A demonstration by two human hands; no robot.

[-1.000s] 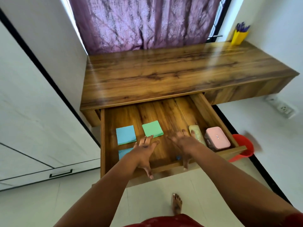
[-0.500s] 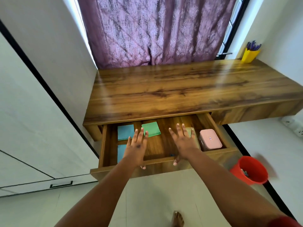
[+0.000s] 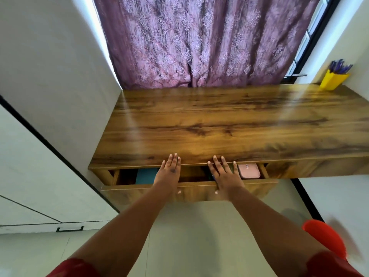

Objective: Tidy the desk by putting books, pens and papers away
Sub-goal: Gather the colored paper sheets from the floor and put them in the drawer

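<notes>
Two hands are laid flat over the front panel of a drawer point(image 3: 191, 191) that is nearly closed under a wooden desk point(image 3: 229, 124). The desk is fitted between white walls, with a purple curtain point(image 3: 199, 41) behind its rear edge and a pale tiled floor point(image 3: 199, 232) below it. The drawer's long axis is set parallel to the desk's front edge, and its front panel is pointed away from the desk, toward the person. The left hand point(image 3: 167, 173) is extended with straight fingers, nothing gripped; the right hand point(image 3: 224, 174) is likewise spread and grips nothing, fingertips at the desk's front edge. Inside the drawer's narrow gap, a blue pad point(image 3: 146, 175) and a pink case point(image 3: 249, 170) are visible. A yellow pen holder point(image 3: 332, 80) is placed at the desk's far right corner. A red bin point(image 3: 327, 238) is seen on the floor below the desk's right end.
</notes>
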